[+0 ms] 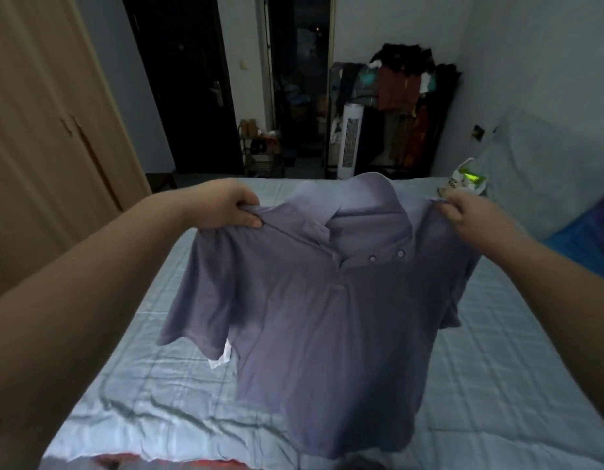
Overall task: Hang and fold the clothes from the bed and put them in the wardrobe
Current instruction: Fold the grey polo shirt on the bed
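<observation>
A purple short-sleeved polo shirt (314, 327) hangs spread out in the air above the bed (497, 385), its collar up and its front toward me. My left hand (226, 206) pinches the shirt's left shoulder. My right hand (470, 215) pinches the right shoulder. The placket is unbuttoned and the hem reaches down near the bed's near edge. The wardrobe (46, 130) with light wooden doors stands at the left, doors closed.
The bed has a pale blue quilted sheet. A white and green bag (465, 179) lies at its far right corner, a blue cloth (585, 239) at the right edge. Beyond stand a full clothes rack (405, 106), a white tower fan (351, 140) and dark doors.
</observation>
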